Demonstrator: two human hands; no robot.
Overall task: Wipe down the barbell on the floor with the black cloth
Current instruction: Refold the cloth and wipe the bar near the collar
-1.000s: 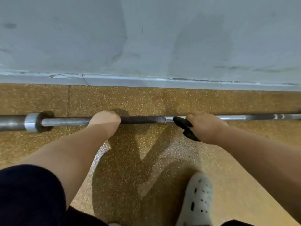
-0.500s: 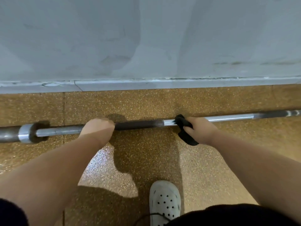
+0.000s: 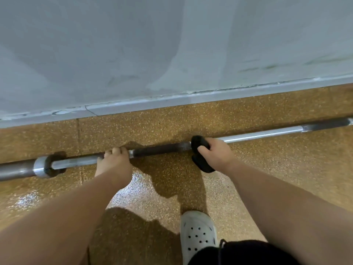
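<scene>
A long steel barbell [image 3: 263, 134] lies on the speckled tan floor, running from lower left to upper right along the wall. Its collar [image 3: 41, 167] and thicker sleeve show at the left. My left hand [image 3: 114, 159] grips the shaft just right of the collar, fingers curled over the bar. My right hand [image 3: 215, 153] holds the black cloth [image 3: 199, 145] wrapped around the shaft, where the dark knurled section meets the shiny part. A loose end of the cloth hangs below my palm.
A grey wall with a pale baseboard [image 3: 172, 101] runs just behind the bar. My white perforated clog [image 3: 197, 230] stands on the floor below my right hand. Dark clothing shows at the bottom right edge.
My right hand with the cloth has slid a little left along the shaft toward the knurled section. The view has tilted, and my left hand stays gripping the bar.
</scene>
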